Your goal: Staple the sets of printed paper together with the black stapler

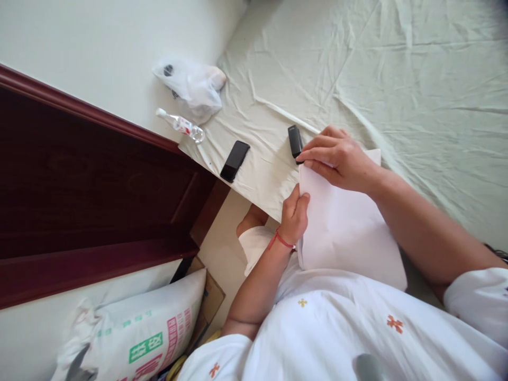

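A stack of white paper sheets [345, 227] rests against my lap and the edge of the bed. My left hand [294, 214], with a red string on its wrist, grips the left edge of the stack, thumb on top. My right hand [342, 157] lies over the upper left corner of the paper, its fingers pressed together at that corner. Just beyond these fingertips is a black object that looks like a small stapler [295, 141], on the sheet. Whether the fingertips touch its near end I cannot tell.
A black phone [235, 161] lies near the bed edge. Farther left are a clear plastic bottle [181, 126] and a white plastic bag [194, 90] by the wall. Dark red wooden furniture [91, 174] stands at left, with a large printed sack [151, 323] below it.
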`<action>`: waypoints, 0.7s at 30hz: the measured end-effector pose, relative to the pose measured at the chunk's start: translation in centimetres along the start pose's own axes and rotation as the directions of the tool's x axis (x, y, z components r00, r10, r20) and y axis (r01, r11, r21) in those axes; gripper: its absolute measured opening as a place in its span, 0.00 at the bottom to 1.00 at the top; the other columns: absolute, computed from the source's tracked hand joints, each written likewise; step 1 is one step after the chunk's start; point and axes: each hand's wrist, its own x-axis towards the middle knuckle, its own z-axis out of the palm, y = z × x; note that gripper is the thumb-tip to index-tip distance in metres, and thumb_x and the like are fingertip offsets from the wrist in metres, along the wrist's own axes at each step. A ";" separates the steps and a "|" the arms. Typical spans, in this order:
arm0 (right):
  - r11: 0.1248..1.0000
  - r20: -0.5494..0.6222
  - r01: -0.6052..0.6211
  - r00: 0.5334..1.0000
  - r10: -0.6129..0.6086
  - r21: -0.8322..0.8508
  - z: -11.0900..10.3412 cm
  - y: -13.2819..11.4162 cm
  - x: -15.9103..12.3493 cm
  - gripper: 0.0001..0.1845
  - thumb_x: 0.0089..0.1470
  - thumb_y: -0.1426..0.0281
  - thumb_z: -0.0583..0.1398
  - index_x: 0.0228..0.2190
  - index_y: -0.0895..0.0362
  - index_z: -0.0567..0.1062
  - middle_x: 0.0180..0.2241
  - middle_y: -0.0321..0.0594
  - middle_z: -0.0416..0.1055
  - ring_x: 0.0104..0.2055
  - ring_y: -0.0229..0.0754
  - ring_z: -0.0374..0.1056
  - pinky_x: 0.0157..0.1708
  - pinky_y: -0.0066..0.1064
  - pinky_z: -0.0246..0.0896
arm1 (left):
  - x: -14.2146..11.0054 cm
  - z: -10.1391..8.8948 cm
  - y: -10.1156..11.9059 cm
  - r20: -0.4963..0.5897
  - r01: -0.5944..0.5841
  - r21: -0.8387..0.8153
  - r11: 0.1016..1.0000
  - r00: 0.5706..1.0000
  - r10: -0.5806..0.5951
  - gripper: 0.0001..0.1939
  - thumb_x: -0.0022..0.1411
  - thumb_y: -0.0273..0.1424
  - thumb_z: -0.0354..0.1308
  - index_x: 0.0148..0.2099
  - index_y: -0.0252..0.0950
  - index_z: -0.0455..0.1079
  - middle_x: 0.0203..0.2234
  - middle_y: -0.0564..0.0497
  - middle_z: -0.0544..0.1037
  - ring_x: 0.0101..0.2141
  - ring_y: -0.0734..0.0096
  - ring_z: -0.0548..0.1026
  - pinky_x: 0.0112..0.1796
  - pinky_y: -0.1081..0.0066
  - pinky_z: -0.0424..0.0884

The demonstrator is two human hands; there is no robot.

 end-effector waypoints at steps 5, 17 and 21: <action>1.000 0.063 0.022 0.998 -0.022 0.007 0.4 0.0 -0.1 0.19 0.72 0.62 0.52 0.44 0.53 0.82 0.35 0.42 0.81 0.42 0.48 0.70 0.45 0.42 0.56 | 0.2 0.1 -0.4 -0.026 -0.065 0.106 0.992 0.997 0.068 0.23 0.73 0.52 0.47 0.38 0.38 0.66 0.26 0.52 0.66 0.32 0.70 0.67 0.44 0.69 0.69; 0.997 0.163 -0.045 0.985 0.056 -0.066 1.0 -0.5 0.0 0.21 0.73 0.61 0.49 0.39 0.55 0.80 0.32 0.43 0.78 0.39 0.48 0.69 0.41 0.40 0.54 | 0.4 -0.4 -1.6 -0.060 -0.057 0.099 0.993 0.996 0.063 0.26 0.73 0.55 0.46 0.41 0.36 0.68 0.30 0.50 0.73 0.33 0.71 0.69 0.38 0.70 0.66; 0.985 0.267 -0.076 0.957 0.115 -0.154 0.0 1.3 0.0 0.19 0.70 0.59 0.52 0.36 0.54 0.79 0.30 0.43 0.78 0.39 0.50 0.69 0.40 0.41 0.54 | 0.9 -2.1 -2.0 -0.128 -0.032 0.112 0.993 0.991 0.047 0.30 0.69 0.60 0.48 0.38 0.36 0.68 0.29 0.50 0.73 0.33 0.70 0.69 0.39 0.69 0.66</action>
